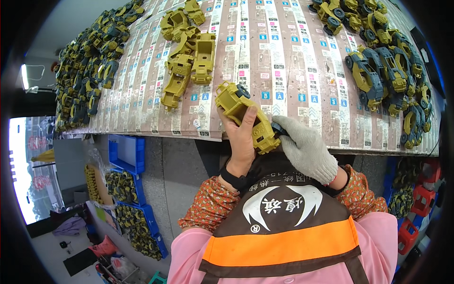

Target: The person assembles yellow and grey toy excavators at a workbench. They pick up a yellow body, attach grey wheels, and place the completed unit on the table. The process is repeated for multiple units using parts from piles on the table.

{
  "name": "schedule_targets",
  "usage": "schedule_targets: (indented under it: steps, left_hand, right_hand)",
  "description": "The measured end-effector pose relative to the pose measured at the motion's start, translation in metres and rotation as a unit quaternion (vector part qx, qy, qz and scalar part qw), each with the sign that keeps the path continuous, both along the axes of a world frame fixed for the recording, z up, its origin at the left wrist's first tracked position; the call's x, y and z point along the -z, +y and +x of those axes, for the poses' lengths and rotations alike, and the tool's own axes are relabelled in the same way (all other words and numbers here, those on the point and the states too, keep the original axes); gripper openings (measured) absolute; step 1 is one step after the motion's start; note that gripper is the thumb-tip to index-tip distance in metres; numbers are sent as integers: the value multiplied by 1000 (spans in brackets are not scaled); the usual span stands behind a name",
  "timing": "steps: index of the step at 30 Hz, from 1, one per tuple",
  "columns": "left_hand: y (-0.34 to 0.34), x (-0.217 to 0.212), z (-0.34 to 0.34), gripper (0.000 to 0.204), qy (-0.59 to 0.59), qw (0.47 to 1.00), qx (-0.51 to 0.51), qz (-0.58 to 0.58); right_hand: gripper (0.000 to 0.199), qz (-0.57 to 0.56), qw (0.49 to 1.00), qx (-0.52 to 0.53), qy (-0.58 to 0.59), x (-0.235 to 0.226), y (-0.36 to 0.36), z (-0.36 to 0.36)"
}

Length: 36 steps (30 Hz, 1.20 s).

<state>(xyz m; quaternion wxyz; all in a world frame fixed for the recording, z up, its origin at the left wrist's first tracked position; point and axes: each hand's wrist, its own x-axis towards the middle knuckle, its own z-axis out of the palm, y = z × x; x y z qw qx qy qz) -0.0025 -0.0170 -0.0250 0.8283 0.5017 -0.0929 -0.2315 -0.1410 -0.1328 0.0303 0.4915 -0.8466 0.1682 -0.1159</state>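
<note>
My left hand (pixel 242 139) is bare and grips a yellow-olive plastic toy truck body (pixel 246 116), held just above the near edge of the workbench (pixel 293 71). My right hand (pixel 306 149), in a grey knit glove, presses a small dark part (pixel 279 128) against the right end of that body. Both hands meet in front of my chest, over a brown and orange apron.
Several bare yellow truck bodies (pixel 189 57) lie mid-bench. Heaps of assembled yellow and grey-blue toy vehicles fill the left edge (pixel 90 71) and right side (pixel 388 71). Blue bins (pixel 127 154) of parts sit on the floor at left; red crates (pixel 416 213) at right.
</note>
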Motion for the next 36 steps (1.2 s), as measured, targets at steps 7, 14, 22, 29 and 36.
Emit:
schedule_targets:
  steps: [7, 14, 22, 29, 36]
  left_hand:
    - [0, 6, -1, 58, -31, 999, -21, -22]
    - [0, 2, -6, 51, -9, 998, -8, -59]
    - [-4, -12, -13, 61, -97, 993, -38, -56]
    - [9, -18, 23, 52, 61, 992, 107, -6]
    - [34, -23, 41, 37, 210, 946, 246, 3]
  right_hand:
    - [52, -77, 997, -28, 13, 3, 5, -6]
    - [53, -107, 992, -53, 33, -3, 13, -3]
    - [50, -101, 993, -40, 44, -15, 13, 4]
    - [44, 66, 994, -57, 71, -37, -14, 11]
    - [46, 91, 995, 42, -18, -20, -49, 17]
